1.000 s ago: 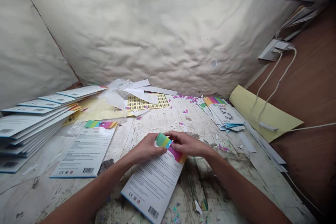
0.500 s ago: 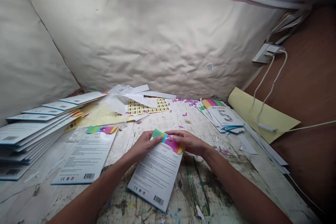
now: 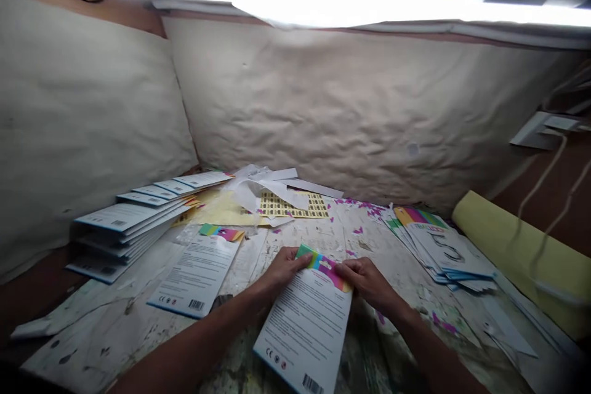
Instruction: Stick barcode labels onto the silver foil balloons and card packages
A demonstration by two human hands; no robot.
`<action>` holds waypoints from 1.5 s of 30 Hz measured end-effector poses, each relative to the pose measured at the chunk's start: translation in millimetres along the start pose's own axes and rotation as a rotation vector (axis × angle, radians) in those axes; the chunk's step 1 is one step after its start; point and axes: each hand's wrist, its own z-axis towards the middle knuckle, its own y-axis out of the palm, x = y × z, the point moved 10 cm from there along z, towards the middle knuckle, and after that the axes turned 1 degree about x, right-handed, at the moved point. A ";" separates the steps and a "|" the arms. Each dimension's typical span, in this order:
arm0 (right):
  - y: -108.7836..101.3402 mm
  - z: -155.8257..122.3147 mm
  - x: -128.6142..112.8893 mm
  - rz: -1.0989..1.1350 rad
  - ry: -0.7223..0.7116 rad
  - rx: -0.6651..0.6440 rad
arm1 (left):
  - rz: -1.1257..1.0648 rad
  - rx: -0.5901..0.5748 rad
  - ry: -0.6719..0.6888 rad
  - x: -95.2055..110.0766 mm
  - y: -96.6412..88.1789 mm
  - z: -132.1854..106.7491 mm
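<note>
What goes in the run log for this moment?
left hand: holding rainbow-topped white cardboard packaging card | right hand: holding same card | nearby: stack of white cards

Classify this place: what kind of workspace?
Probably a small manual packaging bench for printed cards. Signs: the stack of barcoded cards, the fanned pile of cards printed with a 5, and the sheet of small yellow labels on a worn tabletop.

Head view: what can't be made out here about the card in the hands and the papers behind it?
Head view:
The printed card: its small text is too small to read, and its lower end is cut off by the bottom edge.
Its coloured top: partly hidden by the left hand and right hand.
The yellow sticker sheet: its labels are too small to read, and white paper strips partly cover it.
</note>
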 end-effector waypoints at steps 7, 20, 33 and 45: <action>-51.4 1.2 -4.9 -0.159 -0.029 0.160 | 0.154 0.122 0.205 51.3 -29.2 -7.2; -18.1 122.0 -84.7 -0.771 -0.327 0.222 | -0.004 0.191 0.141 23.5 -50.6 -7.7; 63.9 190.5 -83.6 -0.805 -0.485 0.237 | 0.031 0.325 0.264 31.6 -72.2 -6.9; 143.1 150.7 -77.0 0.374 0.026 -0.223 | 1.010 1.065 0.609 172.7 -211.9 -134.0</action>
